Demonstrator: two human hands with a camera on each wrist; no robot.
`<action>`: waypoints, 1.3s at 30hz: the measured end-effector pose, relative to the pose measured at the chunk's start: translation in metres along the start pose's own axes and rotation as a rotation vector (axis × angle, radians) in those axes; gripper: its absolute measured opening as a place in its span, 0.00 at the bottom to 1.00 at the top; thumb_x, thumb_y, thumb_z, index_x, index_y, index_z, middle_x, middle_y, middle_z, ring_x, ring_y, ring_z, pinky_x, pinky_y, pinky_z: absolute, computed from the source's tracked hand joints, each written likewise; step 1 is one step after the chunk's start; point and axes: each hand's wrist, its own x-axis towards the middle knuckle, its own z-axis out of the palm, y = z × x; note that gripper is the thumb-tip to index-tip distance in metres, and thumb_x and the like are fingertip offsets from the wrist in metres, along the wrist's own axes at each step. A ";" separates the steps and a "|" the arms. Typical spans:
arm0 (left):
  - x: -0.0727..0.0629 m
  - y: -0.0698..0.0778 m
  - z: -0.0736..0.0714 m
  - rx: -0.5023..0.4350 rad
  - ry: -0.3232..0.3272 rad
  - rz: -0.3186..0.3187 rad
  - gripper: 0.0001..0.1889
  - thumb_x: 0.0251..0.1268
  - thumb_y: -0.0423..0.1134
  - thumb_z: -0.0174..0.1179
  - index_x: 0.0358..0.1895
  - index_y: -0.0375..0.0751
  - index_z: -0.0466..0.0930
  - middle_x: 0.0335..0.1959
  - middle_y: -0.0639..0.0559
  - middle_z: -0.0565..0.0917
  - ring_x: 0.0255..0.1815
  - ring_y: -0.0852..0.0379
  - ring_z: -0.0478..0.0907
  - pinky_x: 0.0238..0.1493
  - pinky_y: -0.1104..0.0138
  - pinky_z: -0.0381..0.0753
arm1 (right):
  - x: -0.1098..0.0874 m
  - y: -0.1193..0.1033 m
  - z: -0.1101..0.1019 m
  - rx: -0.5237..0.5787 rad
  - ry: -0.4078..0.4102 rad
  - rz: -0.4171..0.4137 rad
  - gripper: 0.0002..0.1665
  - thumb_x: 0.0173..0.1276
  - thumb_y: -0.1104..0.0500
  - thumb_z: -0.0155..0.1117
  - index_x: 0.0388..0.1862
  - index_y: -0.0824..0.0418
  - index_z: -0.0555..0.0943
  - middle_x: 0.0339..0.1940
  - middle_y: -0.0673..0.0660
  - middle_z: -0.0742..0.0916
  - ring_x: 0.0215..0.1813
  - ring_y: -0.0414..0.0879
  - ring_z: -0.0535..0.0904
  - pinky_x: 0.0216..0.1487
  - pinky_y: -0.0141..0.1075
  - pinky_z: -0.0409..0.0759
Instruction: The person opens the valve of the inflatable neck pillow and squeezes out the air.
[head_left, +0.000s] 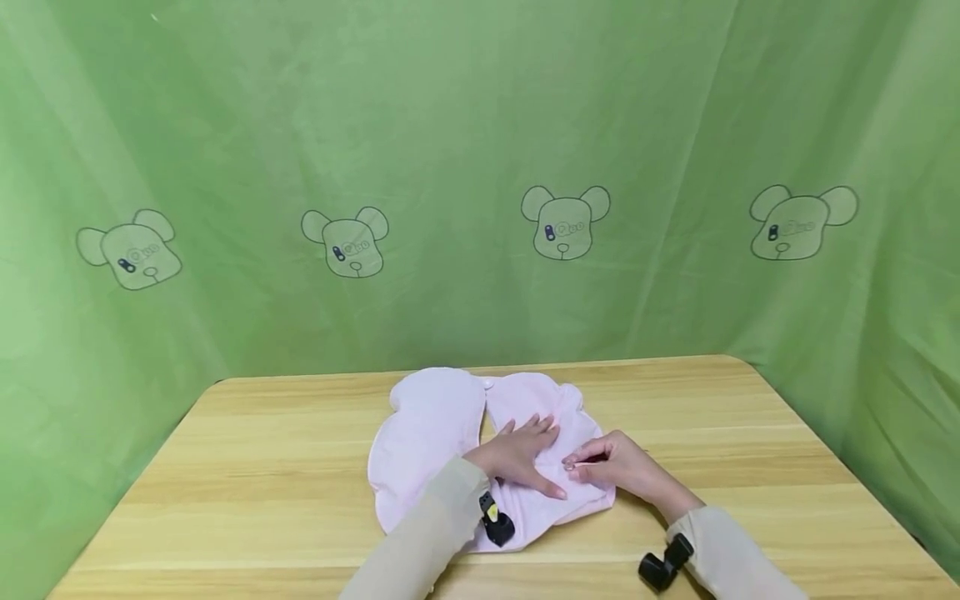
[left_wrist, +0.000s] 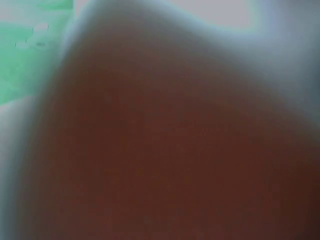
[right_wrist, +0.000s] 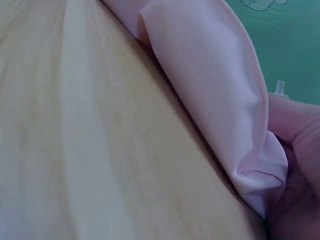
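A pink petal-edged cushion [head_left: 427,433], puffy and wrinkled in places, lies on the wooden table. It has a gap in its middle and a small round fastener [head_left: 489,384] at its far side. My left hand [head_left: 517,458] rests on the right half, fingers spread and palm down. At the right part of the cushion, my right hand [head_left: 622,467] pinches a small clear nozzle [right_wrist: 280,88] between thumb and fingers. In the right wrist view, the cushion's folded edge [right_wrist: 215,90] reaches the hand. A dark blur fills most of the left wrist view.
The wooden table [head_left: 262,467] extends around the cushion on both sides. Green curtains [head_left: 450,125] with printed bear heads hang behind and beside it. Each wrist carries a black camera, the right one [head_left: 663,565] just above the tabletop.
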 end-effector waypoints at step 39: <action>-0.123 -0.106 -0.071 -0.531 0.639 -0.072 0.26 0.62 0.40 0.62 0.63 0.33 0.70 0.55 0.42 0.80 0.56 0.44 0.77 0.59 0.53 0.72 | 0.020 -0.008 -0.068 -0.154 0.207 0.231 0.29 0.65 0.46 0.63 0.55 0.67 0.78 0.56 0.63 0.82 0.60 0.58 0.74 0.64 0.55 0.65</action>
